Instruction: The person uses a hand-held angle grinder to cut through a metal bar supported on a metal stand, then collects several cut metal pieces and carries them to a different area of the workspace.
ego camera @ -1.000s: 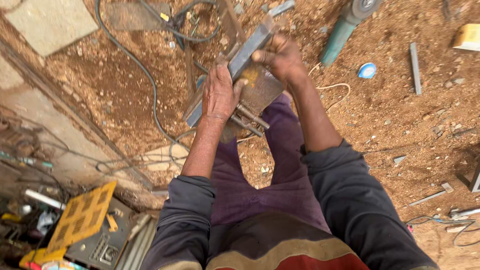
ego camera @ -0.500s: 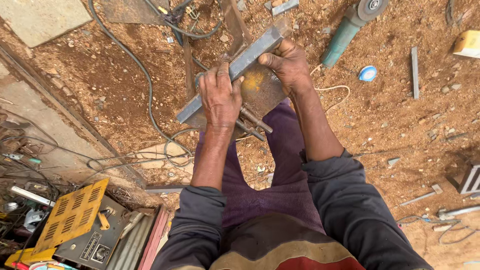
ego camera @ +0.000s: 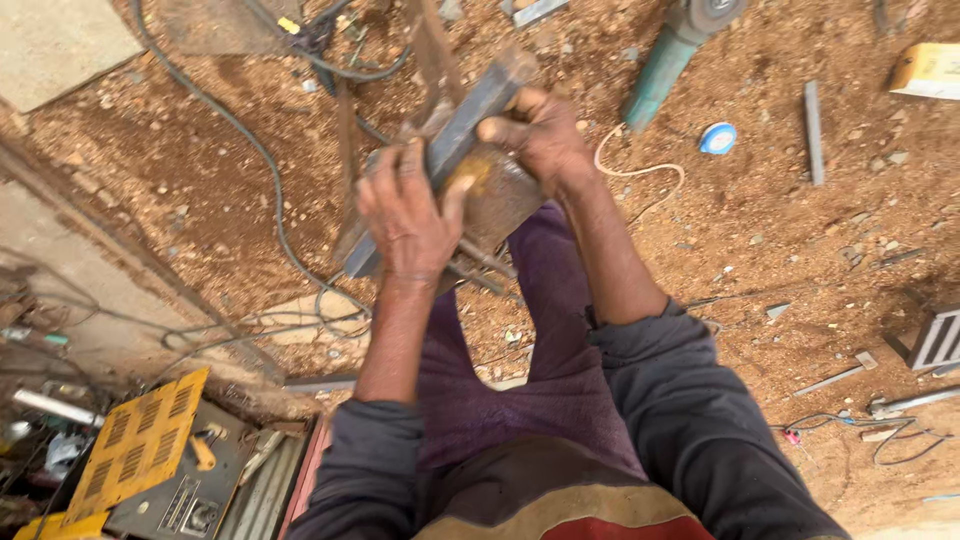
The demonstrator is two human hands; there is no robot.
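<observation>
- Reddish, stony dirt ground (ego camera: 800, 260) fills the head view, scattered with scrap metal and cables, and a pale concrete slab (ego camera: 60, 45) sits at the upper left corner.
- Both of the person's hands meet at the upper middle of the view, above purple trouser legs (ego camera: 520, 380) and dark grey sleeves.
- Left hand (ego camera: 410, 215) is closed around the lower part of a grey steel bar (ego camera: 470, 125), fingers over its top face and thumb against a rusty metal plate (ego camera: 495, 200) that lies under the bar.
- Right hand (ego camera: 540, 135) grips the upper stretch of the same bar, fingers curled over its edge and resting on the rusty plate.
- The bar runs on a slant from lower left to upper right, with one end poking out below the left hand and the other beyond the right hand.
- Thin rods show beneath the plate, just over the knees; how they join it cannot be told.
- An angle grinder with a green body (ego camera: 670, 60) lies on the dirt just beyond the right hand, with a pale cord looping near the wrist.
- A small blue and white round thing (ego camera: 717, 138) sits to the right of the grinder, and a short grey metal strip (ego camera: 814, 130) lies further right.
- A dark cable (ego camera: 250, 140) curves across the ground left of the hands.
- A yellow perforated panel (ego camera: 140, 440) rests on a dark machine box at the lower left.
</observation>
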